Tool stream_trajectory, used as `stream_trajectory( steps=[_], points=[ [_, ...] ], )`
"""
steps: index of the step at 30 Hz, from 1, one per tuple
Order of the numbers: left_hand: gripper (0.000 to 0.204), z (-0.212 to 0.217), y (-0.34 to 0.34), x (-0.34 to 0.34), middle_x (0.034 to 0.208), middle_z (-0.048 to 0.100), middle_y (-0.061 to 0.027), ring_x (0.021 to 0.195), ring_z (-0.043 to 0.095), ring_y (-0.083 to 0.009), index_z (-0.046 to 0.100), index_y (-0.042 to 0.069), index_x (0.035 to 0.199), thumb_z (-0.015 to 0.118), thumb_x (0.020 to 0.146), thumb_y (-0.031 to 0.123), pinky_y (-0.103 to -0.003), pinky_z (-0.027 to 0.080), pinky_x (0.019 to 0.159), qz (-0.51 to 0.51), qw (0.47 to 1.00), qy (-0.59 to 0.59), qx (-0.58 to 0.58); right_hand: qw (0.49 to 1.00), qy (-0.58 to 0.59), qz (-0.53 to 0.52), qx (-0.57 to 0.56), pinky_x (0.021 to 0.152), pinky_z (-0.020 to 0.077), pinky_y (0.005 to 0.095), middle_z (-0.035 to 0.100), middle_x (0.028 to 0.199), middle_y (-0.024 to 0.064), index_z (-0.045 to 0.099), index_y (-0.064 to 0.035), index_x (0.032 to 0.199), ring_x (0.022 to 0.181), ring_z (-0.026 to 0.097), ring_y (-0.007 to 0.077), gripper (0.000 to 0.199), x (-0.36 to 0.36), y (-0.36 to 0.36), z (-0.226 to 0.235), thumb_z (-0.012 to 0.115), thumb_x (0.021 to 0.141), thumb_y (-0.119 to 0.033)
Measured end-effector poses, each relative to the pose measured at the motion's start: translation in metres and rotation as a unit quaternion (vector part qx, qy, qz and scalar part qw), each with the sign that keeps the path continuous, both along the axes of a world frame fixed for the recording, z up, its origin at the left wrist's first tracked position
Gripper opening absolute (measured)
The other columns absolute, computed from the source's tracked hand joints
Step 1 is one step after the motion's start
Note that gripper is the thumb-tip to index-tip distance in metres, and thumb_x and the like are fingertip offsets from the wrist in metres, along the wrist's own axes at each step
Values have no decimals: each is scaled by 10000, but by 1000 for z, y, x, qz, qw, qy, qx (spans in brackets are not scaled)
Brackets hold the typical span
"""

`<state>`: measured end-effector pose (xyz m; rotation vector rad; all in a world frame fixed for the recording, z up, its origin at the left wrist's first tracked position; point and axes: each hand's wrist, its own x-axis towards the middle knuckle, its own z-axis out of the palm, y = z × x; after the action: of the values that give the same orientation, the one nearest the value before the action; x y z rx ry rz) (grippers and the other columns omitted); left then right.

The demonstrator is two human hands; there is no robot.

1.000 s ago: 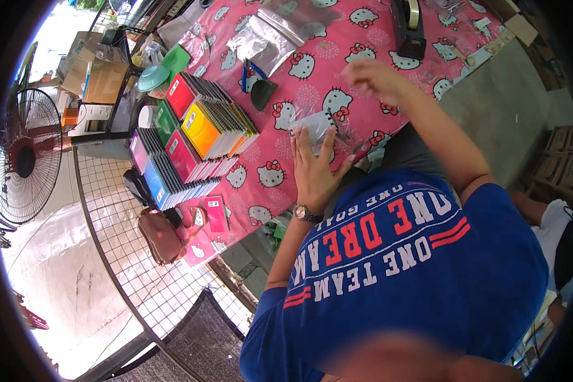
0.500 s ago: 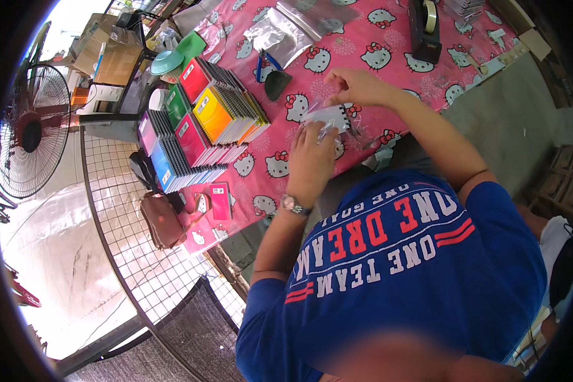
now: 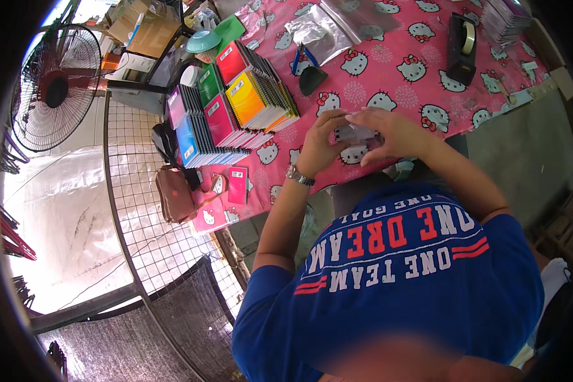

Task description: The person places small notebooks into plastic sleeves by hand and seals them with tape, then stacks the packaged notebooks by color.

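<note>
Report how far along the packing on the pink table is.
Done, by the look of it: colourful packets stand sorted in rows at the table's left end. In hand: both the left hand and the right hand grip one small clear-wrapped packet over the pink tablecloth. Left: empty clear bags lie further up, near the tape dispenser. How many remain cannot be told.

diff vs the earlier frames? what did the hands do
The right hand, raised away a second ago, came down onto the small clear packet, which the left hand lowered to the pink tablecloth; both now grip it. The stacks of coloured packs, tape dispenser and pliers stayed put.
</note>
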<state>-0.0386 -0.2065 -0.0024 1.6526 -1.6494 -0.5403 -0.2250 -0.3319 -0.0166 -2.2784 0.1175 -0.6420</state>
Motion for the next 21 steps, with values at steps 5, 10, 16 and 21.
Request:
stream_trajectory(
  steps=[5, 10, 16, 21],
  points=[
    [255, -18, -4, 3, 1159, 626, -92, 990, 627, -206, 697, 34, 903, 785, 665, 29, -308, 511, 844, 20, 993, 114, -19, 995, 12, -91, 31, 844, 438, 438, 646, 993, 129, 485, -85, 1315, 984, 599, 307, 505, 12, 15, 4, 640, 844, -181],
    [184, -22, -5, 4, 1173, 608, -103, 1021, 594, -189, 705, 14, 868, 739, 695, -40, -297, 506, 851, 59, 985, 155, 38, 983, 50, -178, 12, 779, 415, 430, 652, 963, 118, 488, -93, 1300, 906, 612, 305, 457, 40, 12, 1, 599, 864, -177],
    [169, -4, -15, 5, 1107, 648, -123, 979, 626, -240, 696, -1, 795, 757, 660, 80, -328, 479, 849, 89, 991, 61, 81, 948, -21, -290, 131, 791, 482, 404, 671, 983, 99, 580, -98, 1169, 878, 644, 306, 330, 4, -59, -10, 610, 856, -198],
    [179, 18, -31, -3, 1034, 657, -102, 992, 624, -224, 678, -18, 816, 704, 660, 68, -324, 467, 870, 72, 988, 23, 136, 739, 4, -673, 30, 741, 502, 399, 679, 857, 143, 669, -32, 984, 826, 642, 330, 303, -124, -205, -75, 640, 859, -306]
  ],
)
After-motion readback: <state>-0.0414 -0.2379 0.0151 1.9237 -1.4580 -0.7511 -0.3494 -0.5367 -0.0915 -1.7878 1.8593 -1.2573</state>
